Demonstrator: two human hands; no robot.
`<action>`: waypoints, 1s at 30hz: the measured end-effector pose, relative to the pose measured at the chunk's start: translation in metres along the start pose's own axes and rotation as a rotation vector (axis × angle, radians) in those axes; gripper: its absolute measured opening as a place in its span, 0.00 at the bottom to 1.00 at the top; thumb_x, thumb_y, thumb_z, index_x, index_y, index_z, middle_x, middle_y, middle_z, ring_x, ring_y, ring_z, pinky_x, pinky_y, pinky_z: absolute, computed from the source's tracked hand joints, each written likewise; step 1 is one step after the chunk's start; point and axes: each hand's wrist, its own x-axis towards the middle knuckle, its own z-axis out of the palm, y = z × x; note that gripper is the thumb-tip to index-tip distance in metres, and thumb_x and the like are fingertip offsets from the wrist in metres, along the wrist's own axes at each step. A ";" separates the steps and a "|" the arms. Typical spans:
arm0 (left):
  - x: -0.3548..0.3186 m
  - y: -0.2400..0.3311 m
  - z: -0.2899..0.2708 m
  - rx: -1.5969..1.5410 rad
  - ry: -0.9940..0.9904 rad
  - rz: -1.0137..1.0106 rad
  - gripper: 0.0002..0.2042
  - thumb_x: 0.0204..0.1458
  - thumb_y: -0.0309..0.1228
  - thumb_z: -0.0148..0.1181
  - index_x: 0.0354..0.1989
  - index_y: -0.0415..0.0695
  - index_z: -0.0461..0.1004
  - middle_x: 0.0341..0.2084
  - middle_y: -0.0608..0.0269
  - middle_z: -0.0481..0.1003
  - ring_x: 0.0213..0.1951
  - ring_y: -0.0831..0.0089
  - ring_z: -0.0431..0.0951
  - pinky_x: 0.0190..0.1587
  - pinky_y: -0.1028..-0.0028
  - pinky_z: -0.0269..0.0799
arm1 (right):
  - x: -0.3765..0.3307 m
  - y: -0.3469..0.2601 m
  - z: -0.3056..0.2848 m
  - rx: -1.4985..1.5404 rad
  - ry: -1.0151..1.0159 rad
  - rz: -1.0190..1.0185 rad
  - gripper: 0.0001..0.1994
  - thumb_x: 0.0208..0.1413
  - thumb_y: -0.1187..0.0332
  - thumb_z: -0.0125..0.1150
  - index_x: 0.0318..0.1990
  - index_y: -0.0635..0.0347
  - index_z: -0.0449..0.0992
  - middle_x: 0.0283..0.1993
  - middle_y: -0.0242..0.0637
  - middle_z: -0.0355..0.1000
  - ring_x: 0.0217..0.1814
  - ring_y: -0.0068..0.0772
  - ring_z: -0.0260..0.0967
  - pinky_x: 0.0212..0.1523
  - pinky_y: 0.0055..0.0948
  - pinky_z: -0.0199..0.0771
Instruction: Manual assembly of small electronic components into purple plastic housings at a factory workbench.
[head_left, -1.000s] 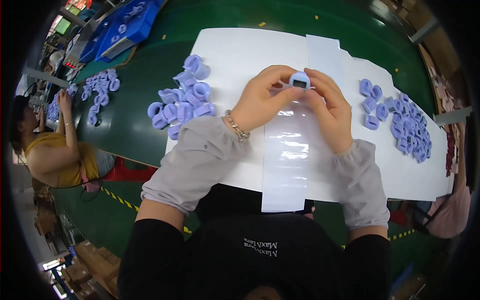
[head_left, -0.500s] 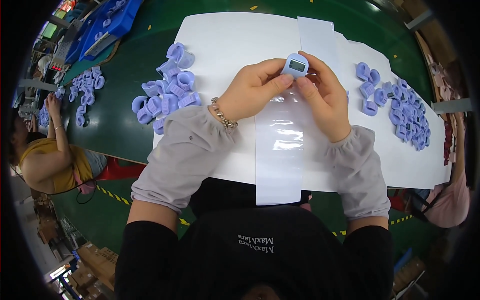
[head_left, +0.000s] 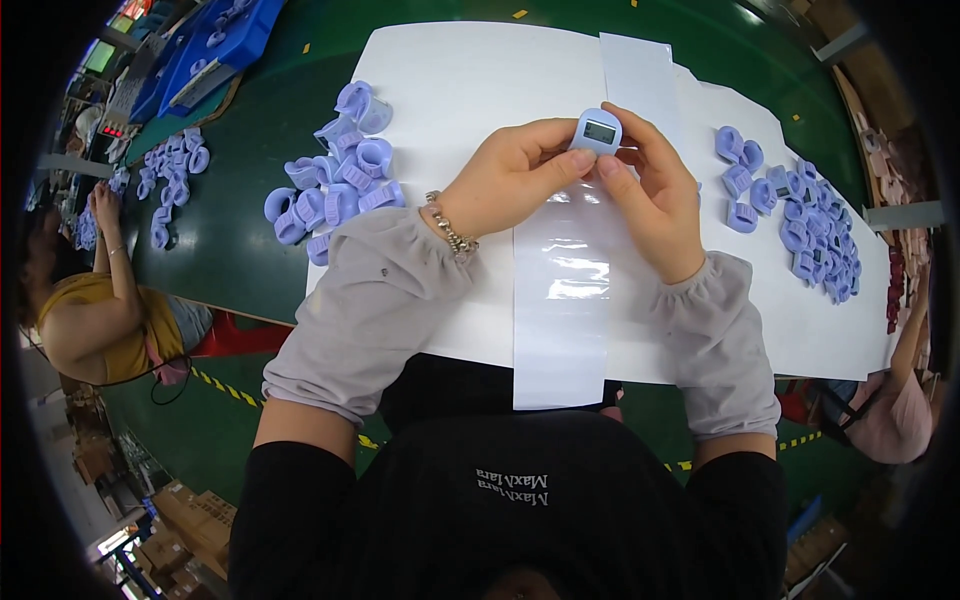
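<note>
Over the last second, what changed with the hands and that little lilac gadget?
Both hands, left hand and right hand, raised the lilac device slightly away from the person and turned its small screen into view. Both kept their grip; the glossy strip and lilac piles stayed put.

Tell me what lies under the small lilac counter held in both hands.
Under the lilac counter, held by the left hand and right hand, lies a glossy clear film strip on white paper. The strip's part beneath the hands is hidden.
</note>
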 end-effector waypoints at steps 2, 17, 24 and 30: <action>0.000 -0.001 0.000 -0.004 -0.003 -0.017 0.17 0.61 0.33 0.51 0.54 0.35 0.68 0.44 0.60 0.75 0.45 0.74 0.75 0.51 0.73 0.71 | 0.000 -0.002 0.000 0.004 0.001 0.010 0.22 0.58 0.74 0.54 0.60 0.66 0.63 0.54 0.39 0.66 0.49 0.29 0.66 0.52 0.27 0.69; 0.001 -0.001 -0.003 -0.038 -0.037 -0.023 0.18 0.63 0.37 0.46 0.53 0.34 0.68 0.41 0.60 0.75 0.43 0.74 0.75 0.50 0.74 0.71 | 0.003 0.004 0.000 -0.060 0.011 0.024 0.20 0.54 0.77 0.56 0.56 0.68 0.66 0.52 0.40 0.69 0.53 0.30 0.66 0.58 0.30 0.64; 0.001 -0.001 -0.003 -0.080 -0.033 -0.006 0.18 0.63 0.36 0.46 0.51 0.34 0.69 0.41 0.60 0.75 0.44 0.74 0.75 0.51 0.74 0.70 | 0.003 0.002 0.001 -0.040 0.012 0.033 0.20 0.54 0.77 0.55 0.56 0.68 0.66 0.52 0.40 0.69 0.55 0.30 0.65 0.59 0.31 0.62; 0.001 0.000 -0.003 -0.083 -0.054 -0.007 0.18 0.63 0.36 0.47 0.52 0.33 0.68 0.43 0.59 0.74 0.45 0.73 0.75 0.52 0.73 0.70 | 0.004 0.003 0.000 -0.035 -0.003 0.030 0.20 0.54 0.77 0.55 0.56 0.68 0.66 0.53 0.40 0.69 0.56 0.30 0.65 0.60 0.31 0.62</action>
